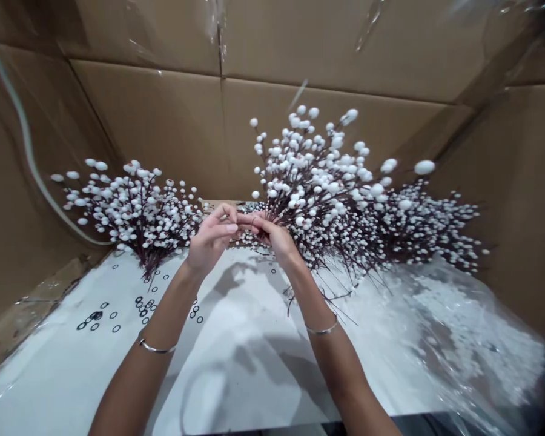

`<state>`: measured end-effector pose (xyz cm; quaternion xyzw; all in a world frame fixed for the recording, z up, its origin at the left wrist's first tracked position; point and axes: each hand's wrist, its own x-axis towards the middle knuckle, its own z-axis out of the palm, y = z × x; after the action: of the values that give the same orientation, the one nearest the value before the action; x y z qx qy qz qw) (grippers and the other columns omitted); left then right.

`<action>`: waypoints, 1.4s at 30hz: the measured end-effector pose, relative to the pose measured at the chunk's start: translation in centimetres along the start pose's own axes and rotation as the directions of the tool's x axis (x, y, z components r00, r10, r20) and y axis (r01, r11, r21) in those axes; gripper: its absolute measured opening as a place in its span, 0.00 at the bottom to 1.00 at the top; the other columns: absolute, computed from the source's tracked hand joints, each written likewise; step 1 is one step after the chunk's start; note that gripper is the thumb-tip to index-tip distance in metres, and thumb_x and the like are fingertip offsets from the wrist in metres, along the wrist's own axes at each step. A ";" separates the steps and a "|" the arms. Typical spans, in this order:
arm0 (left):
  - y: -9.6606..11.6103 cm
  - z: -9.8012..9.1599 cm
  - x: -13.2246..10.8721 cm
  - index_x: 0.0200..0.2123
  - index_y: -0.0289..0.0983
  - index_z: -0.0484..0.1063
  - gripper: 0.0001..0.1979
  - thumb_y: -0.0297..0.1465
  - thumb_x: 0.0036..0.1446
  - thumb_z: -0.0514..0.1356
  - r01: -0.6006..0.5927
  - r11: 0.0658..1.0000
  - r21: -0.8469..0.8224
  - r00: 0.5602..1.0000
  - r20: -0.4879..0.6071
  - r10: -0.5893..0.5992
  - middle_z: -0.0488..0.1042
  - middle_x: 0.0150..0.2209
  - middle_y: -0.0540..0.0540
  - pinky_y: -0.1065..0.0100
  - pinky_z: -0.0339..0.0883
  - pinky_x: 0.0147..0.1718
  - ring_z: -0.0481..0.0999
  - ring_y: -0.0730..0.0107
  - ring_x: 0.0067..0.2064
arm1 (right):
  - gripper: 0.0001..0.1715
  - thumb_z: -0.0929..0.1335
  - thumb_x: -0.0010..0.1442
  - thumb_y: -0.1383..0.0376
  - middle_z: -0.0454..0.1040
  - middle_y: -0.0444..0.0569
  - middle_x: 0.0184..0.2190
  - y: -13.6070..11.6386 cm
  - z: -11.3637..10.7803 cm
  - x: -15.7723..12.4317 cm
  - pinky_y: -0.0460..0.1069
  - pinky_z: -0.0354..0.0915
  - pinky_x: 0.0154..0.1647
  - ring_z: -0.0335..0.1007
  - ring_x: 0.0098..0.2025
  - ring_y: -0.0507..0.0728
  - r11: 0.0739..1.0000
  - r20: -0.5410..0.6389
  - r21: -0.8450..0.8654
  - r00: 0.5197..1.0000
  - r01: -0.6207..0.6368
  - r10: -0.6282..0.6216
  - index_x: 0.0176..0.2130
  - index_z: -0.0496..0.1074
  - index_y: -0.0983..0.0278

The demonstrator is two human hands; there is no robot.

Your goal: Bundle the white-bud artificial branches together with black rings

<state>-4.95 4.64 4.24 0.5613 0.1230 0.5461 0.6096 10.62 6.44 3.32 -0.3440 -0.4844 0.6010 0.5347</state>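
Note:
My right hand (276, 237) is closed around the gathered brown stems of a bunch of white berry sprays (318, 163), which fans out up and to the right. Touching or almost touching its fingertips, my left hand (212, 237) is bent in a pinch at the stem end. What lies between the left fingers is too small to make out. A second bunch of berry sprays (134, 209) rests on the white table at the left, its stems toward me. Small black rings (144, 306) are scattered below it, some in little clusters.
More berry sprays (418, 224) with smaller berries are heaped at the right. A clear plastic bag (476, 339) with white pieces covers the right of the white table (254, 387). Cardboard walls (163, 109) enclose the back and sides. A pale cable (27, 136) hangs at left.

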 end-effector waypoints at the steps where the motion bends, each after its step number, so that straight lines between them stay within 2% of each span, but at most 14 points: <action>1: -0.1 -0.2 0.0 0.32 0.37 0.66 0.05 0.28 0.51 0.60 -0.020 1.000 0.005 1.000 -0.001 0.020 0.80 0.39 0.39 0.58 0.67 0.40 0.78 0.55 0.43 | 0.07 0.70 0.53 0.61 0.65 0.41 0.22 -0.1 0.1 -0.1 0.44 0.48 0.22 0.54 0.23 0.48 1.000 0.046 0.006 0.999 -0.002 0.002 0.29 0.72 0.62; 4: -0.6 -0.8 0.2 0.30 0.37 0.69 0.05 0.32 0.51 0.58 -0.092 0.995 0.027 0.996 0.019 0.091 0.80 0.37 0.39 0.57 0.66 0.41 0.77 0.54 0.44 | 0.08 0.69 0.55 0.60 0.66 0.41 0.23 -0.2 0.2 -0.3 0.45 0.39 0.19 0.44 0.19 0.46 0.998 0.167 0.061 0.986 -0.022 0.011 0.29 0.72 0.63; 6: -0.7 -0.8 0.2 0.28 0.37 0.70 0.07 0.35 0.52 0.58 -0.133 0.990 0.052 0.991 0.035 0.131 0.80 0.36 0.38 0.55 0.67 0.44 0.76 0.53 0.45 | 0.11 0.69 0.56 0.59 0.66 0.41 0.23 -0.2 0.2 -0.4 0.45 0.35 0.19 0.39 0.17 0.45 0.991 0.222 0.100 0.973 -0.086 0.062 0.28 0.69 0.63; 8: -0.7 -0.7 0.2 0.27 0.37 0.71 0.10 0.38 0.53 0.58 -0.139 0.989 0.057 0.990 0.041 0.136 0.79 0.34 0.39 0.52 0.67 0.46 0.75 0.51 0.46 | 0.14 0.69 0.57 0.59 0.62 0.39 0.20 -0.4 0.1 -0.6 0.45 0.34 0.19 0.35 0.17 0.45 0.979 0.273 0.132 0.956 -0.153 0.112 0.26 0.66 0.63; 11: -0.5 -0.5 0.3 0.26 0.38 0.71 0.14 0.42 0.53 0.57 -0.085 0.996 0.011 0.996 0.031 0.085 0.77 0.31 0.39 0.51 0.68 0.46 0.75 0.50 0.45 | 0.12 0.67 0.60 0.61 0.53 0.36 0.16 -0.7 0.3 -1.0 0.45 0.35 0.18 0.33 0.16 0.46 0.959 0.353 0.189 0.926 -0.212 0.136 0.27 0.67 0.63; 13: -0.5 -0.4 0.3 0.25 0.38 0.69 0.16 0.44 0.54 0.56 -0.054 0.997 -0.049 0.998 0.024 0.056 0.74 0.28 0.40 0.52 0.68 0.45 0.75 0.51 0.42 | 0.11 0.65 0.62 0.62 0.53 0.35 0.15 -0.8 0.4 -1.2 0.44 0.38 0.17 0.32 0.16 0.46 0.948 0.387 0.223 0.913 -0.228 0.129 0.29 0.68 0.63; 16: -0.8 -0.6 0.5 0.25 0.39 0.67 0.16 0.44 0.56 0.55 -0.041 0.988 -0.149 0.999 0.003 0.042 0.69 0.24 0.44 0.55 0.69 0.42 0.74 0.57 0.36 | 0.14 0.62 0.66 0.63 0.49 0.34 0.12 -0.8 0.5 -1.3 0.44 0.42 0.17 0.33 0.15 0.47 0.933 0.401 0.233 0.901 -0.275 0.166 0.29 0.68 0.63; 19: -1.3 -0.7 0.6 0.26 0.38 0.67 0.15 0.43 0.54 0.56 -0.019 0.978 -0.209 0.999 -0.038 0.011 0.69 0.27 0.44 0.61 0.69 0.35 0.71 0.64 0.32 | 0.20 0.59 0.69 0.61 0.48 0.34 0.09 -0.6 0.4 -1.1 0.43 0.45 0.17 0.35 0.14 0.47 0.918 0.423 0.226 0.882 -0.325 0.208 0.28 0.68 0.63; 21: -1.5 -0.8 0.6 0.28 0.38 0.68 0.15 0.44 0.54 0.56 -0.013 0.973 -0.231 0.999 -0.053 0.001 0.71 0.30 0.43 0.64 0.68 0.33 0.71 0.65 0.32 | 0.22 0.56 0.71 0.63 0.49 0.35 0.08 -0.6 0.4 -1.0 0.42 0.45 0.16 0.35 0.13 0.47 0.912 0.432 0.252 0.881 -0.323 0.193 0.28 0.68 0.64; 25: -1.8 -0.9 0.6 0.30 0.37 0.69 0.17 0.46 0.54 0.55 -0.015 0.974 -0.225 0.999 -0.039 0.007 0.73 0.33 0.41 0.63 0.67 0.32 0.72 0.64 0.33 | 0.25 0.54 0.72 0.65 0.50 0.35 0.08 -0.7 0.7 -1.1 0.42 0.44 0.14 0.34 0.12 0.47 0.895 0.374 0.338 0.914 -0.291 0.156 0.27 0.66 0.64; 31: -1.9 -0.9 0.7 0.37 0.39 0.69 0.19 0.49 0.54 0.55 -0.032 0.977 -0.211 0.999 0.013 0.035 0.73 0.36 0.41 0.66 0.62 0.25 0.72 0.64 0.32 | 0.25 0.56 0.71 0.65 0.48 0.35 0.08 -0.8 1.4 -1.3 0.41 0.41 0.12 0.33 0.11 0.46 0.890 0.265 0.403 0.958 -0.212 0.108 0.23 0.65 0.64; 35: -2.0 -1.3 0.7 0.44 0.40 0.67 0.21 0.48 0.53 0.56 0.003 0.977 -0.215 0.999 0.050 0.008 0.74 0.39 0.40 0.67 0.61 0.24 0.74 0.61 0.37 | 0.20 0.59 0.69 0.66 0.53 0.34 0.10 -0.5 1.7 -1.1 0.41 0.44 0.13 0.37 0.11 0.45 0.873 0.160 0.462 0.983 -0.154 0.088 0.27 0.69 0.65; 39: -2.1 -1.8 0.7 0.46 0.40 0.66 0.21 0.44 0.51 0.58 -0.016 0.987 -0.161 0.997 0.067 0.027 0.74 0.40 0.39 0.65 0.63 0.26 0.75 0.57 0.40 | 0.12 0.63 0.65 0.66 0.61 0.36 0.16 -0.2 1.7 -0.8 0.41 0.47 0.14 0.40 0.12 0.43 0.880 0.059 0.469 0.997 -0.080 0.059 0.33 0.74 0.67; 42: -2.2 -2.1 0.9 0.46 0.40 0.67 0.21 0.39 0.48 0.60 -0.043 0.985 -0.169 0.993 0.103 0.061 0.75 0.39 0.40 0.66 0.60 0.24 0.74 0.59 0.39 | 0.11 0.65 0.64 0.64 0.60 0.37 0.16 -0.1 1.7 -0.7 0.41 0.48 0.15 0.43 0.13 0.44 0.896 -0.001 0.441 0.999 -0.040 0.045 0.33 0.75 0.65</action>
<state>-5.04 6.96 2.16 0.5399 0.0291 0.5392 0.6457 9.22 5.41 3.82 -0.2279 -0.3249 0.7047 0.5881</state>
